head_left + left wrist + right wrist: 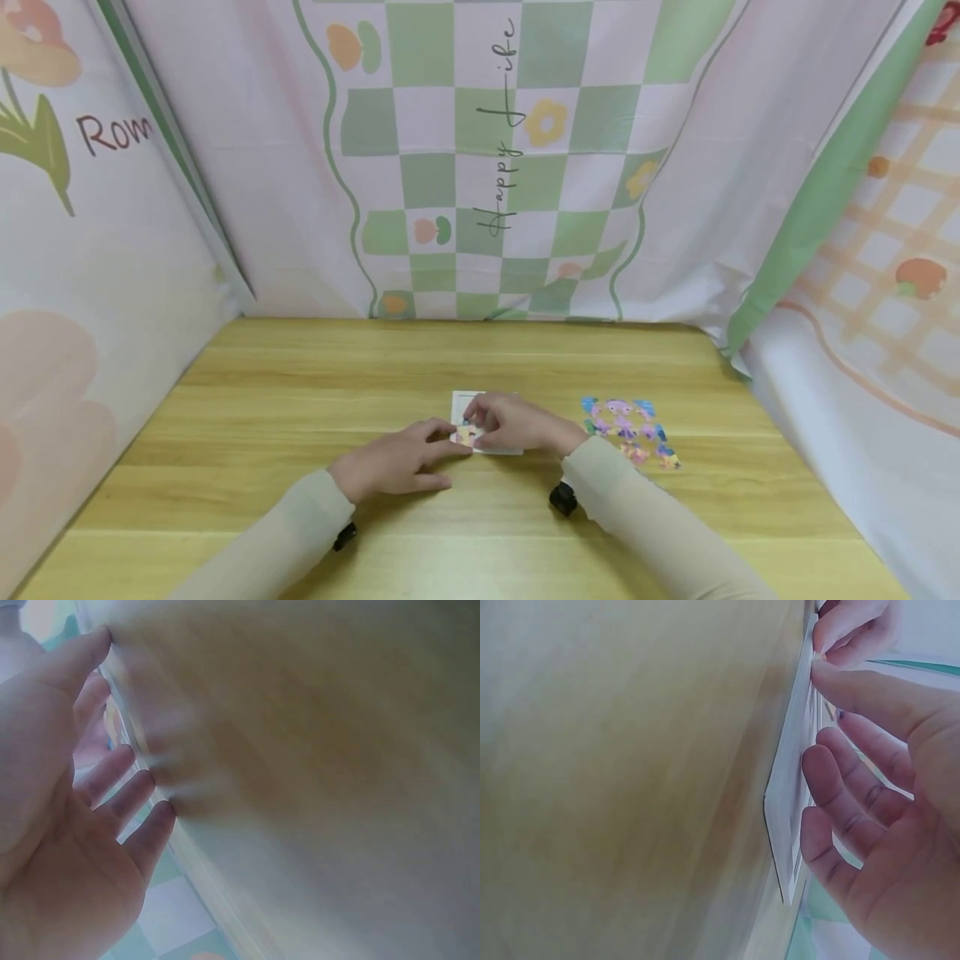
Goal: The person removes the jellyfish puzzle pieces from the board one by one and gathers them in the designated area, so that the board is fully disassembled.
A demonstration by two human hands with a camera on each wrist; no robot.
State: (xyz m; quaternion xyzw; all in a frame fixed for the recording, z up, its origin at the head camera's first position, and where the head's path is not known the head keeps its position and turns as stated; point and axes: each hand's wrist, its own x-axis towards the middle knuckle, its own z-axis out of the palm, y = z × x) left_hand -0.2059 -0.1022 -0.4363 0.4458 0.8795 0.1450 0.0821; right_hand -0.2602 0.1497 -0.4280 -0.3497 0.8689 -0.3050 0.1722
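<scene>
A small white puzzle tray (498, 451) lies on the table, with a pale yellow puzzle piece (466, 436) at its lower left. My right hand (513, 422) reaches over the tray from the right, thumb and forefinger around a small colourful puzzle piece that they mostly cover. In the right wrist view the other fingers (821, 769) of that hand curl loosely above the tray's edge. My left hand (401, 458) rests at the tray's lower left corner, fingers relaxed and spread, forefinger tip right by the yellow piece. Its palm (67, 877) holds nothing.
Several pink, blue and orange puzzle pieces (624, 421) lie in loose rows right of the tray, beside my right wrist. The wooden table (337, 367) ends at a patterned curtain (487, 192) behind, with more cloth hanging at both sides.
</scene>
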